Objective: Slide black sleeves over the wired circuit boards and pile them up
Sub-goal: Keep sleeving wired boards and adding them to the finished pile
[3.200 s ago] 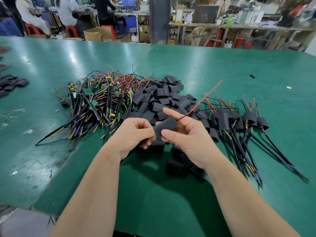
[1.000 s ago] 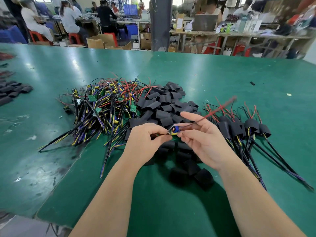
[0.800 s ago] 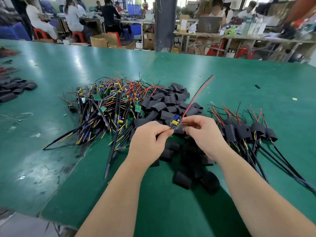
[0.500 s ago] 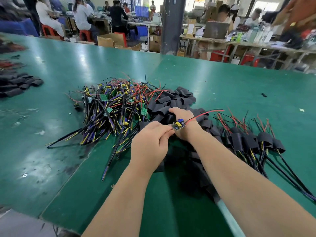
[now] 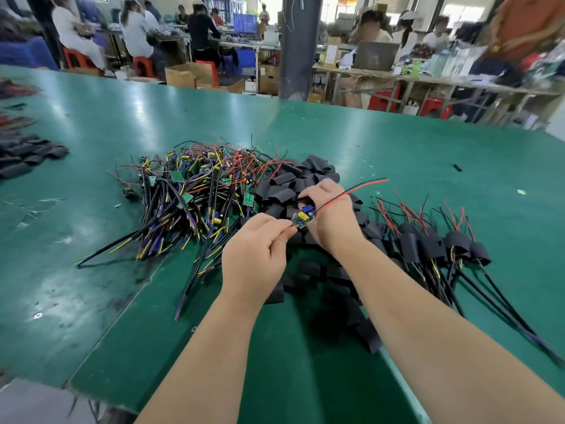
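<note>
Left hand (image 5: 253,258): curled into a loose fist above the near edge of the sleeve heap, thumb and forefinger tips (image 5: 282,231) closed in a pinch on the near end of the circuit board (image 5: 301,216).

Circuit board: held off the table, tilted, sticking out past the left fingertips toward the right wrist; yellow and blue parts on its top face; touching or just clear of the right hand, cannot tell which.

Red wire (image 5: 351,192): running with a black one from the far end of the board, up and to the right across the back of the right hand, its free end in the air.

Right hand (image 5: 331,215): palm down on the loose black sleeves (image 5: 284,191), fingers (image 5: 315,191) bent down into the heap; tips hidden among the sleeves, so cannot tell whether one is gripped.

Loose black sleeves: heaped between the two other piles, some under both forearms.

Bare wired boards (image 5: 189,191): tangled heap left of the sleeves, cables fanning toward the near left.

Sleeved boards (image 5: 428,244): piled right of the right forearm, black cables trailing to the near right.

Table (image 5: 412,154): green, glossy, scuffed at near left.

Far-left sleeves (image 5: 27,154): separate dark cluster, well apart from the hands.
</note>
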`<action>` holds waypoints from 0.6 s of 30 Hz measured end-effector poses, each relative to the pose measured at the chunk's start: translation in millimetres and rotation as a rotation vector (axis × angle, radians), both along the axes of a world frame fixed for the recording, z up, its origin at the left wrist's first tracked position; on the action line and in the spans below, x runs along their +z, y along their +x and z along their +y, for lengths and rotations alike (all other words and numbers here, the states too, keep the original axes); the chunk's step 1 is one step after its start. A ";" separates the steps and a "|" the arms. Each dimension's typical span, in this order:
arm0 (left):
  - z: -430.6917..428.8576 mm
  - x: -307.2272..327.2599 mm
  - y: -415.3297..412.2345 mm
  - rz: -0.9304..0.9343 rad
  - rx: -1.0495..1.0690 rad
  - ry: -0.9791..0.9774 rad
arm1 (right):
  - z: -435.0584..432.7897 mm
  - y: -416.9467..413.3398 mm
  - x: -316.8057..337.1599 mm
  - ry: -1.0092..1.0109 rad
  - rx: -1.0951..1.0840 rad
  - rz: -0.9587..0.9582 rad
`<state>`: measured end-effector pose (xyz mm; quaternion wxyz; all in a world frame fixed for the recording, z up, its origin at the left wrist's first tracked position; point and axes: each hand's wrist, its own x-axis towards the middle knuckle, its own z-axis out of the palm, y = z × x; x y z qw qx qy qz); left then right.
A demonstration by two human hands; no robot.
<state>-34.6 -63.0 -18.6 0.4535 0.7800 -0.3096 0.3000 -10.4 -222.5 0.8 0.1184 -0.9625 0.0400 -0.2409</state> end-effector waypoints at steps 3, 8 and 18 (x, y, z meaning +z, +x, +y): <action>-0.7 0.0 -0.1 -0.012 -0.006 -0.001 | -6.0 -26.0 5.6 0.332 -0.083 -0.171; -0.7 -0.8 1.1 -0.008 -0.016 -0.002 | -22.4 -75.2 -0.1 0.695 -0.263 -0.224; -1.5 -2.1 1.8 0.012 -0.041 0.041 | -8.8 -107.5 -27.4 0.684 0.051 0.138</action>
